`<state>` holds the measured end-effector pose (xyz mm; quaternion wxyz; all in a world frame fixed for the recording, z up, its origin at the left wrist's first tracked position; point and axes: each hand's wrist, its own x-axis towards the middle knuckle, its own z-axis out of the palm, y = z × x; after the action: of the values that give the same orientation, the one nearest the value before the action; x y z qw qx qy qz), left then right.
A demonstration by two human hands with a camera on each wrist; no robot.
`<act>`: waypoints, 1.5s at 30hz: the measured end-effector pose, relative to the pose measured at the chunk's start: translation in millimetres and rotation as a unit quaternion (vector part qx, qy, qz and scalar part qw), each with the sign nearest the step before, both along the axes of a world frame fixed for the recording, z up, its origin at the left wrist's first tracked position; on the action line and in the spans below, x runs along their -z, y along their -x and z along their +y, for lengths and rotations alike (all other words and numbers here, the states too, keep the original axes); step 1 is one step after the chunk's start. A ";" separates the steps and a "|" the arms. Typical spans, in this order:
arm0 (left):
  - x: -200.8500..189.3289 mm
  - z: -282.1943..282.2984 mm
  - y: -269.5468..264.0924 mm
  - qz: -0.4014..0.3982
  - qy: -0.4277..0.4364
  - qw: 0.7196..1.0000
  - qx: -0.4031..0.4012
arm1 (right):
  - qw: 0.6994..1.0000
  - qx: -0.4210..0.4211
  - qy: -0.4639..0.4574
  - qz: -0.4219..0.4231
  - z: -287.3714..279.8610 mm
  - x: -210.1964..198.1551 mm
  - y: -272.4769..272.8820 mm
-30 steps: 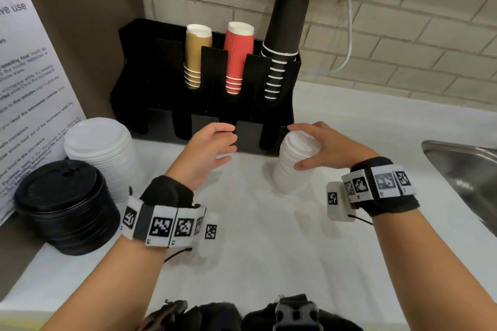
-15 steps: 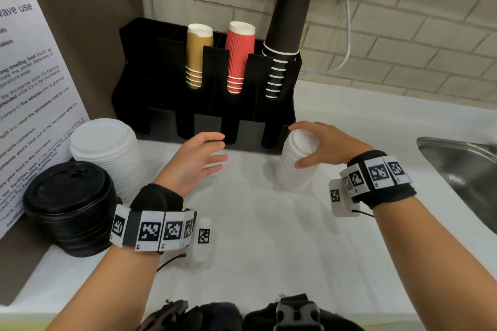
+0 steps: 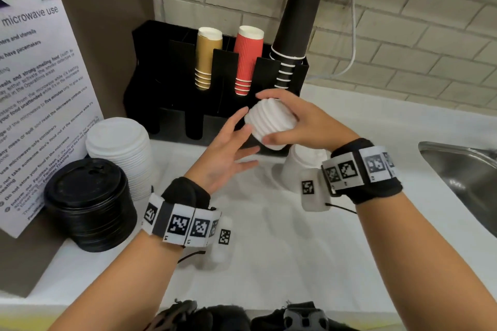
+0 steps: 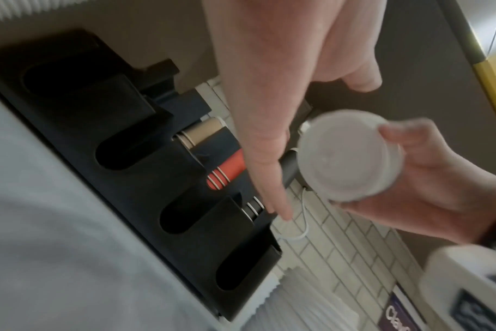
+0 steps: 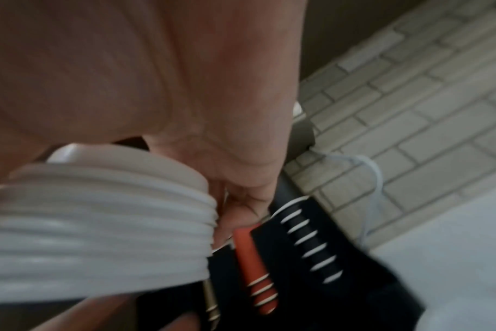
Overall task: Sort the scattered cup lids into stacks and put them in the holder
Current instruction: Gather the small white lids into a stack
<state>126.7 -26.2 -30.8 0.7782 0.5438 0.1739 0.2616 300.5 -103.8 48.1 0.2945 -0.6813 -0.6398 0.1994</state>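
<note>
While the right hand (image 3: 301, 126) grasps a short stack of small white lids (image 3: 270, 126) — thumb under the near end, fingers curled over the far side — the stack is held tilted in the air, just in front of the black holder (image 3: 282, 72) at the back of the worktop (image 3: 282, 250). Left hand (image 3: 228, 153): grip released, palm turned up, fingers straight and spread, fingertips at the stack's left side; contact cannot be told. Remaining small white lids (image 3: 298, 166) stand on the worktop below the right wrist. Larger white lids (image 3: 121, 148) and black lids (image 3: 88, 201) stand stacked near the worktop's left edge.
</note>
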 end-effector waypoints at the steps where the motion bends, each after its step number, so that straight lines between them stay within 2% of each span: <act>1: -0.5 -2.2 -2.7 -0.028 0.025 0.999 0.003 | 1.000 -0.014 0.006 0.017 5.0 2.4 9.8; 5: -3.0 -1.9 -0.9 -0.096 0.150 0.983 -0.035 | 0.998 -0.032 0.008 0.046 19.3 12.1 29.7; 7: -1.7 3.1 6.5 -0.096 0.165 0.980 -0.050 | 0.998 -0.045 0.018 0.051 23.6 14.6 32.6; 11: 2.5 11.2 15.7 -0.066 0.172 0.982 -0.045 | 0.997 -0.063 0.028 0.042 30.8 14.9 35.0; 17: 8.3 18.7 22.7 -0.063 0.177 0.981 -0.046 | 0.993 -0.079 0.042 0.070 37.1 15.4 39.1; 26: 11.0 27.4 27.7 -0.053 0.144 0.988 -0.032 | 0.995 -0.071 -0.006 0.067 37.9 22.7 47.3; 32: 8.9 25.3 23.0 -0.055 0.133 0.988 -0.058 | 0.995 -0.072 -0.029 0.057 38.6 23.6 45.0; 45: 8.4 34.7 21.4 -0.060 0.115 0.991 -0.037 | 0.990 -0.122 0.024 0.063 50.0 9.0 32.2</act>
<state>105.3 8.5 -39.1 0.8345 0.4273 0.1755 0.3003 268.3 -53.9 39.1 0.2915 -0.5913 -0.6933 0.2912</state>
